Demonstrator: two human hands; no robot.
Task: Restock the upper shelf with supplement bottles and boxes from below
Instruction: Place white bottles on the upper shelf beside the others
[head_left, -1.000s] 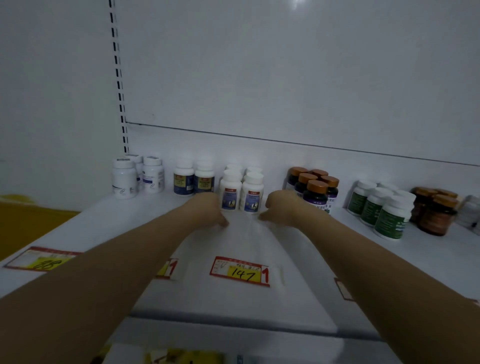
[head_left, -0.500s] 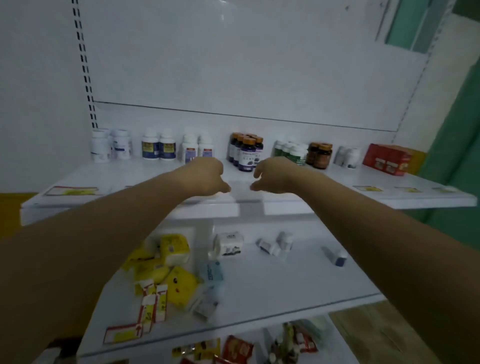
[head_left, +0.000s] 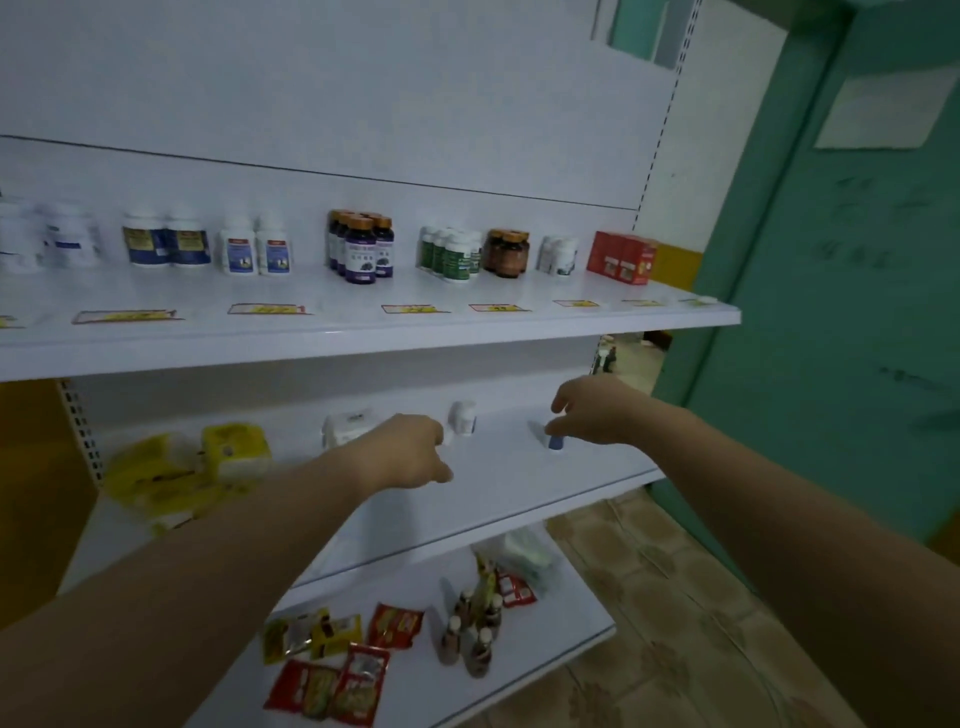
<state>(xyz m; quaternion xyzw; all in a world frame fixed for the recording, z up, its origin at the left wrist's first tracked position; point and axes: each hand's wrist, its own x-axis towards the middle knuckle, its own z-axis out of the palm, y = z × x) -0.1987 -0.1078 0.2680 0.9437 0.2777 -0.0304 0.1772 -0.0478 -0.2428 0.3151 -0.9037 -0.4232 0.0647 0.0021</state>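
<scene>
Lower shelf (head_left: 519, 483): both hands now down here, off upper shelf (head_left: 363, 332).
Left hand (head_left: 410, 452): curled; hold unclear.
Right hand (head_left: 597, 410): loose, blue-capped bottle (head_left: 555, 440) underneath; pickup probably starting.

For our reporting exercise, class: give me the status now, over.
Left hand curled beside small white plastic bottle. Right hand fingertips at small blue-capped bottle, white lower shelf. Grips unclear. Nothing blocking.

Yellow packets (head_left: 208, 467) at left, red and yellow sachets (head_left: 332, 670) on bottom shelf (head_left: 566, 613), teal door (head_left: 831, 312), patterned floor tiles (head_left: 675, 623)
</scene>
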